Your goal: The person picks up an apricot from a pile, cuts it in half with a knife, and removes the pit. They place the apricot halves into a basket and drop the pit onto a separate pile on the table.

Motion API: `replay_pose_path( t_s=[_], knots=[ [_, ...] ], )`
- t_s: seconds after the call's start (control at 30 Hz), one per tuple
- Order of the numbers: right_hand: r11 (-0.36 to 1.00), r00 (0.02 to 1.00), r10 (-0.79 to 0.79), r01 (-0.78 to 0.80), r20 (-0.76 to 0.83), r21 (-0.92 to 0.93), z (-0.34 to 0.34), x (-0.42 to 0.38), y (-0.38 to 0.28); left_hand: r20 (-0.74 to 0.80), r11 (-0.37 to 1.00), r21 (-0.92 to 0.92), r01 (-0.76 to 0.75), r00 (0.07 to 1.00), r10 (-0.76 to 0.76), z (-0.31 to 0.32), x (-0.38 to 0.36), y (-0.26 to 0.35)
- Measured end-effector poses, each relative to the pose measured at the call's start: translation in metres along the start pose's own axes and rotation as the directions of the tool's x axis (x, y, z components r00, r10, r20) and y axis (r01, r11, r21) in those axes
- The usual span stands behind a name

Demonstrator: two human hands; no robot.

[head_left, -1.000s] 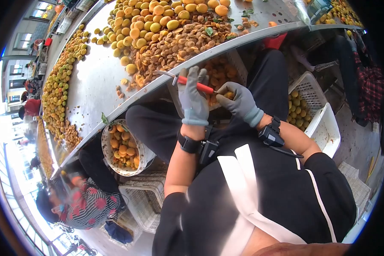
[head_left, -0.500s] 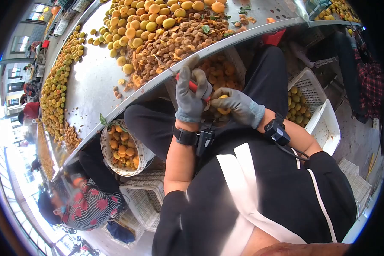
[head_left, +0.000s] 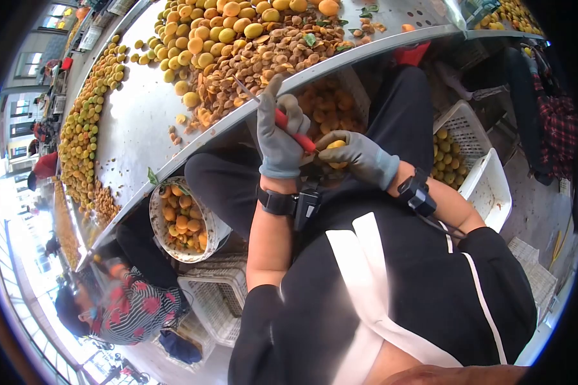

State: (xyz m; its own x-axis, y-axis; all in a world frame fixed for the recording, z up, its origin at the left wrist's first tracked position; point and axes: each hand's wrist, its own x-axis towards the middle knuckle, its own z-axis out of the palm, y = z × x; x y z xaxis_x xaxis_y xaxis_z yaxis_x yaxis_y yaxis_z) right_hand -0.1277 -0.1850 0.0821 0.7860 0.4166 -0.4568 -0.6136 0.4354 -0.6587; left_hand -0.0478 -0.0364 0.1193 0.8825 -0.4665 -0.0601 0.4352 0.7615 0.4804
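Note:
My left hand [head_left: 280,135], in a grey glove, is wrapped round a red-handled knife [head_left: 298,136]. Its thin metal blade points up and left, over the table edge. Close beside it, my gloved right hand [head_left: 361,156] pinches a yellow-orange apricot [head_left: 336,154] between thumb and fingers. The handle's lower end is near this fruit; whether they touch is hard to tell. Below the hands and partly hidden, a crate of orange apricots [head_left: 331,109] sits under the table edge. Brown, pit-like pieces [head_left: 270,64] lie heaped on the table beyond the blade.
Whole apricots [head_left: 221,29] are piled on the metal table [head_left: 135,122]. A white bucket [head_left: 215,240] with apricots stands left of my legs. Plastic crates [head_left: 465,131] are on the right, more [head_left: 221,301] at lower left. Co-workers sit at left [head_left: 135,308] and far right [head_left: 555,122].
My left hand has shifted slightly up and left and turned, showing more of the red handle. The right hand still holds the apricot, almost in the same place.

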Motion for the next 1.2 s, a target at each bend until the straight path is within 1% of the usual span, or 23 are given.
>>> replay_pose_path(
  t_s=[0.03, 0.07, 0.13, 0.17, 0.2, 0.23, 0.27, 0.33, 0.4, 0.43, 0.47, 0.53, 0.57, 0.63, 0.67, 0.73, 0.77, 0.8, 0.83, 0.97, 1.07, 1.13, 1.2],
  knots=[
    [0.980, 0.994, -0.065, 0.048, -0.083, -0.193, 0.002, 0.003, -0.006, -0.211, 0.986, 0.115, -0.120, 0.967, 0.142, 0.015, 0.008, -0.008],
    [0.980, 0.994, -0.066, 0.049, -0.084, -0.193, 0.000, 0.007, -0.003, -0.408, 0.946, 0.251, -0.204, 0.864, 0.294, 0.023, 0.009, -0.012],
    [0.822, 0.930, -0.322, 0.182, -0.176, -0.540, -0.004, 0.015, 0.006, -0.416, 0.947, 0.247, -0.204, 0.861, 0.294, 0.005, 0.017, -0.015],
    [0.823, 0.931, -0.321, 0.182, -0.177, -0.538, -0.004, 0.012, 0.004, -0.424, 0.948, 0.242, -0.206, 0.857, 0.294, -0.005, 0.019, -0.017],
    [0.882, 0.964, -0.240, 0.170, -0.110, -0.440, -0.003, 0.007, 0.000, -0.424, 0.948, 0.243, -0.205, 0.856, 0.294, -0.015, 0.017, -0.015],
    [0.930, 0.986, -0.165, 0.145, -0.033, -0.339, -0.003, 0.003, -0.003, -0.411, 0.971, 0.183, -0.157, 0.885, 0.220, -0.020, 0.016, -0.008],
    [0.930, 0.986, -0.166, 0.145, -0.034, -0.339, -0.004, 0.002, 0.000, -0.392, 0.987, 0.123, -0.105, 0.909, 0.145, -0.024, 0.015, -0.002],
    [0.999, 0.999, -0.051, 0.051, 0.015, -0.008, -0.007, 0.000, 0.006, -0.334, 0.992, 0.085, -0.096, 0.935, 0.119, -0.024, 0.012, 0.002],
    [0.998, 0.997, -0.014, 0.008, 0.078, 0.070, -0.005, -0.001, 0.004, -0.243, 0.995, 0.060, -0.078, 0.966, 0.091, -0.017, 0.006, 0.006],
    [0.989, 0.989, 0.015, -0.037, 0.147, 0.142, -0.003, -0.001, 0.003, -0.244, 0.990, 0.115, -0.076, 0.964, 0.102, -0.010, 0.004, 0.004],
    [0.989, 0.989, 0.017, -0.038, 0.147, 0.144, -0.001, -0.001, 0.002, -0.246, 0.991, 0.115, -0.074, 0.964, 0.101, -0.010, 0.002, 0.002],
    [0.975, 0.976, 0.067, -0.108, 0.207, 0.196, 0.002, -0.002, 0.002, -0.070, 0.999, 0.033, -0.035, 0.997, 0.037, -0.012, 0.000, 0.000],
    [0.974, 0.977, 0.066, -0.107, 0.205, 0.198, 0.002, -0.002, 0.004, -0.070, 0.999, 0.033, -0.032, 0.997, 0.034, -0.012, 0.000, 0.000],
    [0.964, 0.977, 0.074, -0.122, 0.202, 0.237, 0.003, -0.001, 0.006, 0.094, 0.997, 0.056, -0.052, 0.994, 0.046, -0.009, 0.000, 0.002],
    [0.963, 0.977, 0.076, -0.124, 0.201, 0.238, 0.005, -0.002, 0.006, 0.093, 0.997, 0.055, -0.051, 0.995, 0.046, -0.005, 0.000, -0.001],
    [0.976, 1.000, -0.009, 0.002, 0.027, 0.217, 0.013, -0.005, 0.003, 0.000, 0.916, 0.332, -0.227, 0.971, 0.241, 0.007, 0.000, -0.011],
    [0.976, 1.000, -0.009, 0.003, 0.027, 0.218, 0.012, -0.005, 0.000, 0.000, 0.916, 0.332, -0.226, 0.971, 0.240, 0.006, 0.001, -0.013],
    [0.994, 0.995, -0.097, 0.096, -0.018, -0.046, 0.011, -0.005, -0.005, -0.081, 0.927, 0.312, -0.208, 0.966, 0.244, 0.004, 0.001, -0.016],
    [0.935, 0.981, -0.192, 0.171, -0.039, -0.310, 0.009, -0.005, -0.007, -0.162, 0.938, 0.290, -0.191, 0.956, 0.245, 0.002, 0.002, -0.017],
    [0.929, 0.979, -0.198, 0.176, -0.037, -0.326, -0.001, -0.004, -0.002, -0.074, 0.932, 0.290, -0.220, 0.965, 0.251, -0.008, 0.003, -0.007],
    [0.945, 0.990, -0.143, 0.136, -0.001, -0.298, -0.003, -0.006, 0.002, -0.027, 0.921, 0.282, -0.267, 0.958, 0.286, -0.008, 0.003, -0.005],
    [0.954, 0.979, -0.200, 0.204, 0.041, -0.219, -0.002, -0.008, 0.006, 0.021, 0.917, 0.287, -0.275, 0.959, 0.281, -0.006, 0.000, -0.009],
    [0.947, 0.977, -0.210, 0.212, 0.033, -0.241, -0.004, -0.007, 0.011, 0.006, 0.913, 0.301, -0.276, 0.958, 0.288, -0.006, -0.001, -0.015]
  ],
)
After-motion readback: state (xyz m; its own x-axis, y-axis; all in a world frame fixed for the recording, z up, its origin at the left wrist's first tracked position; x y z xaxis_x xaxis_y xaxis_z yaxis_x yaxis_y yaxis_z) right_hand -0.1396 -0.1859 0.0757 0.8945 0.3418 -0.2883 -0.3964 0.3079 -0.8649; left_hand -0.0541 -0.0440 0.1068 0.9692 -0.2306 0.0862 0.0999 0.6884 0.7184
